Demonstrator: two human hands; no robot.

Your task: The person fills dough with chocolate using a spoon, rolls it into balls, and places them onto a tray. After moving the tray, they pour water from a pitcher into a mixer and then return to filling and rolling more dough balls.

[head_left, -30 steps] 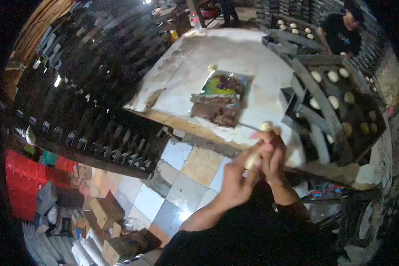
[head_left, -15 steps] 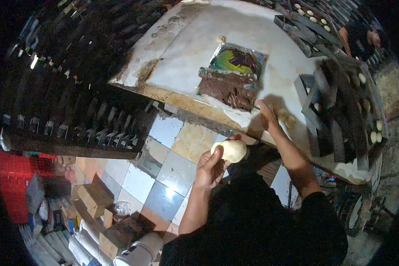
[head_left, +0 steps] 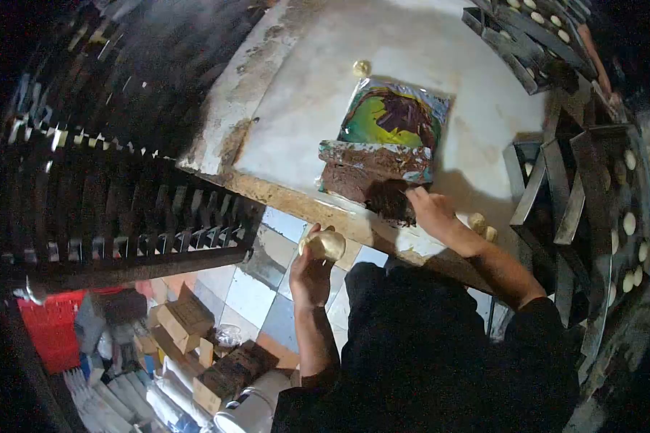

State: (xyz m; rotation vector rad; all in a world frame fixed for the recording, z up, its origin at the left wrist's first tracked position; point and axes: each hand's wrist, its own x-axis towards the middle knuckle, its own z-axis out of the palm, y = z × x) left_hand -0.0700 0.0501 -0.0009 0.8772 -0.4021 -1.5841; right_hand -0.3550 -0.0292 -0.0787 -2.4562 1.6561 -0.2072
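Note:
My left hand (head_left: 312, 268) holds a pale lump of dough (head_left: 326, 245) below the near edge of the white worktable (head_left: 318, 79). My right hand (head_left: 432, 211) reaches onto the table and touches the near end of a brown filling mass (head_left: 365, 180) that lies on a colourful plastic sheet (head_left: 393, 115). Whether that hand grips anything is hidden by its fingers. Two small dough pieces (head_left: 482, 226) lie on the table just right of my right wrist. One small dough ball (head_left: 361, 68) sits beyond the sheet.
Dark metal trays (head_left: 588, 187) with several dough balls are stacked on the table's right side; another person's arm (head_left: 594, 54) shows at the top right. Dark racks (head_left: 123, 209) stand to the left. Below them are a tiled floor, cardboard boxes (head_left: 188, 321) and a red crate (head_left: 50, 328).
My hands have separated: the left lowered with the dough lump, the right reached out to the brown filling. The view has tilted down and closer to the table.

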